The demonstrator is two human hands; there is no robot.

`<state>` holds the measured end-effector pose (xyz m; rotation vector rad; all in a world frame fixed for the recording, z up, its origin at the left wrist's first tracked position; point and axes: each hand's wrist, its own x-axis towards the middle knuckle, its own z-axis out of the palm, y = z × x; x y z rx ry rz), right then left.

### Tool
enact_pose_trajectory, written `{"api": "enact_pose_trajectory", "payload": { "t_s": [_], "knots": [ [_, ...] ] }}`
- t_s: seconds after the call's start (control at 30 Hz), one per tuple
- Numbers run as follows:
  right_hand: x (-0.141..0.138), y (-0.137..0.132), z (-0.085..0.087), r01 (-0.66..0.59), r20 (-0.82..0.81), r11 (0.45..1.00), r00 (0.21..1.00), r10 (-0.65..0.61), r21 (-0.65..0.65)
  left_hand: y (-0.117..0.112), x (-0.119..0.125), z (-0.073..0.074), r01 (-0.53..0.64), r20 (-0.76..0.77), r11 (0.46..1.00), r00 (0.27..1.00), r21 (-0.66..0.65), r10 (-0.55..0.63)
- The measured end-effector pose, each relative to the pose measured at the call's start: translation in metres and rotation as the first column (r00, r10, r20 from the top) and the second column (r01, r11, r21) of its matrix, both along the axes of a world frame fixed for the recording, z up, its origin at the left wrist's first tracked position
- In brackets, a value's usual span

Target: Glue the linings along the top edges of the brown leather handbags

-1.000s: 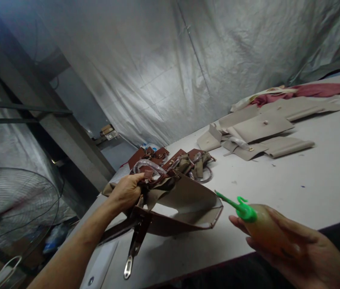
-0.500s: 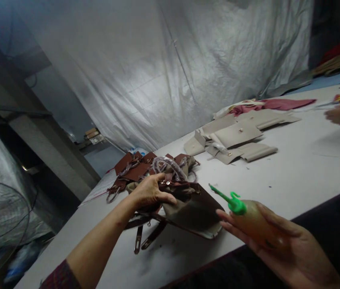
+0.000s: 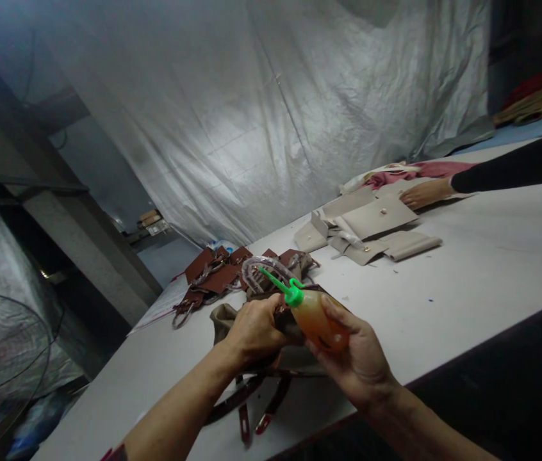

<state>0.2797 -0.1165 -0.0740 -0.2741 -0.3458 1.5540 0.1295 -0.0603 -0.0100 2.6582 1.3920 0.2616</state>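
My left hand (image 3: pixel 257 328) is closed on the upper edge of a brown handbag (image 3: pixel 295 362), which lies tilted on the white table. Plastic film wraps the bag's looped handle (image 3: pixel 252 272), and dark straps with metal ends (image 3: pixel 244 422) hang from its near side. In my right hand (image 3: pixel 360 355) is a squeeze bottle (image 3: pixel 316 319) of orange-amber liquid with a green nozzle cap. The bottle is held over the bag, close to my left fingers, its nozzle pointing up and to the left. Both hands and the bottle hide much of the bag's top.
Reddish-brown bag pieces (image 3: pixel 220 276) are heaped behind the bag. Beige bag pieces (image 3: pixel 379 216) lie further right, where a co-worker's hand (image 3: pixel 427 193) in a dark sleeve touches them. A silvery sheet (image 3: pixel 271 128) hangs behind the table (image 3: pixel 468 275); a wire fan (image 3: pixel 4 352) stands at left.
My right hand has brought the bottle left, over the bag. My left hand, still gripping the bag, has shifted slightly right and down. The co-worker's hand has reached left onto the beige pieces.
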Motion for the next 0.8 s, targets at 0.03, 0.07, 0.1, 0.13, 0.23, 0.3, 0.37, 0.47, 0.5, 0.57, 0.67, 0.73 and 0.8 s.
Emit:
{"api": "enact_pose_trajectory", "payload": {
  "t_s": [0.03,0.07,0.1,0.13,0.23,0.3,0.37,0.47,0.5,0.57,0.67,0.73,0.8],
  "knots": [
    [-0.001,0.000,0.000,-0.008,-0.019,1.000,1.000,0.008,-0.019,0.000,0.000,-0.005,-0.019,0.010,1.000,1.000,0.022,0.019],
    [-0.002,-0.001,0.000,-0.016,-0.042,0.999,0.999,0.014,-0.043,0.001,-0.001,-0.008,-0.033,0.015,0.998,0.999,0.045,0.032],
    [-0.001,-0.003,0.000,-0.026,-0.070,0.997,0.997,0.021,-0.069,0.003,-0.004,-0.010,-0.038,0.018,0.997,0.999,0.070,0.036],
    [0.002,-0.005,0.000,-0.047,-0.084,0.996,0.996,0.040,-0.075,0.005,-0.007,-0.009,-0.035,0.024,0.994,0.999,0.103,0.033],
    [0.023,-0.018,-0.005,-0.127,-0.065,0.992,0.990,0.125,-0.027,0.014,-0.028,0.008,-0.009,0.099,0.982,0.995,0.186,-0.010],
    [0.045,-0.027,-0.012,-0.119,-0.016,0.992,0.993,0.118,-0.031,0.020,-0.045,0.029,0.035,0.184,0.991,0.981,0.131,-0.059],
    [0.068,-0.035,-0.022,-0.046,0.040,0.992,0.998,0.051,-0.120,0.024,-0.060,0.052,0.060,0.261,0.998,0.964,0.000,-0.057],
    [0.099,-0.042,-0.039,0.070,0.116,0.956,0.993,-0.038,-0.286,0.027,-0.068,0.080,0.089,0.336,0.980,0.941,-0.177,-0.025],
    [0.107,-0.044,-0.044,0.094,0.134,0.941,0.990,-0.053,-0.326,0.027,-0.065,0.086,0.107,0.347,0.965,0.938,-0.238,-0.019],
    [0.120,-0.048,-0.052,0.128,0.158,0.917,0.985,-0.072,-0.378,0.028,-0.053,0.091,0.150,0.320,0.918,0.947,-0.367,-0.027],
    [0.131,-0.051,-0.055,0.188,0.193,0.881,0.975,-0.113,-0.435,0.034,-0.022,0.080,0.174,0.154,0.867,0.981,-0.466,-0.114],
    [0.132,-0.052,-0.054,0.227,0.222,0.867,0.965,-0.139,-0.445,0.045,0.000,0.063,0.172,0.036,0.859,0.984,-0.483,-0.177],
    [0.132,-0.052,-0.053,0.244,0.245,0.865,0.958,-0.147,-0.438,0.058,0.020,0.042,0.192,-0.013,0.855,0.974,-0.482,-0.226]
  ]
}}
